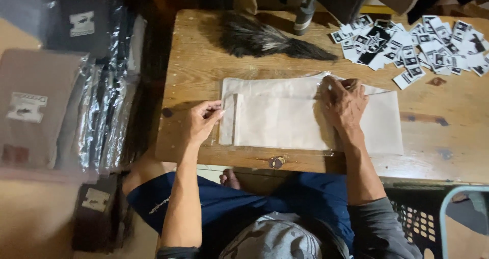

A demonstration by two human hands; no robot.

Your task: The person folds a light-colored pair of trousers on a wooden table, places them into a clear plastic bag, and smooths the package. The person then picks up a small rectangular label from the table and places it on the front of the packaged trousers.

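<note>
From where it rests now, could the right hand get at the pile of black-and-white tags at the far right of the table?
Probably yes. The right hand lies on the folded pale garment, and the pile of tags sits just beyond it on the same wooden table, with only bare tabletop between them.
</note>
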